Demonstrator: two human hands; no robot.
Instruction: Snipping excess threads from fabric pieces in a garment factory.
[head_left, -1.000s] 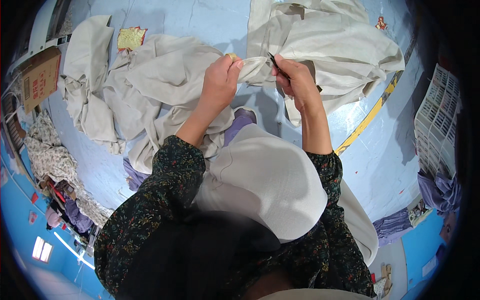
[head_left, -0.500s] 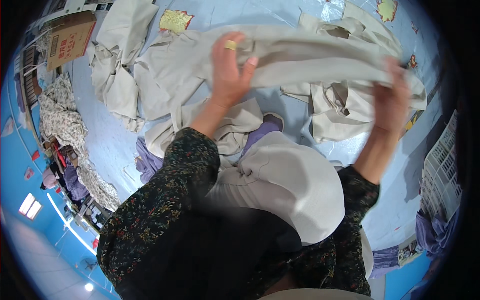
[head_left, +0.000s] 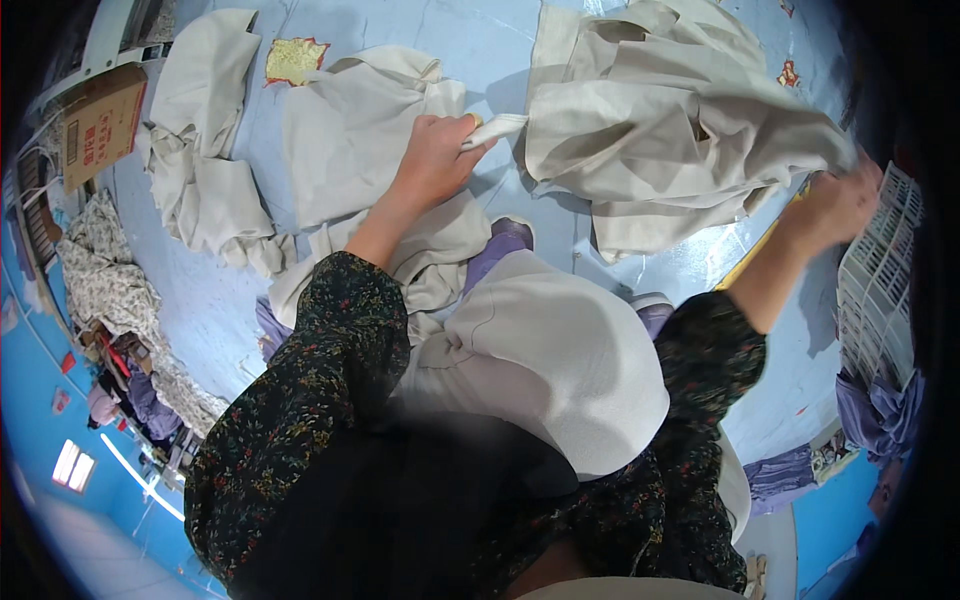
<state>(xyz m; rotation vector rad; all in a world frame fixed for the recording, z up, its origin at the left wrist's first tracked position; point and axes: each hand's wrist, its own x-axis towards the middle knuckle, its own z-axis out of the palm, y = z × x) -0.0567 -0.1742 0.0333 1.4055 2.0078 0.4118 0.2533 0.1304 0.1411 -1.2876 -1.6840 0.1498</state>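
Observation:
My left hand (head_left: pixel 436 158) is closed on a narrow folded end of beige cloth (head_left: pixel 497 129) that sticks out to the right of its fingers. Just left of it lies a crumpled beige cloth piece (head_left: pixel 345 140); whether the two join is hidden behind the hand. At the far right, my right hand (head_left: pixel 842 205) is blurred, its fingers curled at the outer corner of a long beige cloth piece (head_left: pixel 620 130). That piece lies wrinkled across a heap of similar cloth (head_left: pixel 660 220), its right end lifted toward the hand.
More beige cloth (head_left: pixel 215 100) lies far left, near a cardboard box (head_left: pixel 103 125). Other beige folds (head_left: pixel 440 250) sit by my purple shoe (head_left: pixel 510 232). A white wire basket (head_left: pixel 880 270) stands at right, above purple fabric (head_left: pixel 880 415). Patterned cloth (head_left: pixel 105 260) hangs along the left side.
The long cloth stretched between both hands has come down on the right heap. My right hand has moved right and nearer; the left now pinches a small cloth end.

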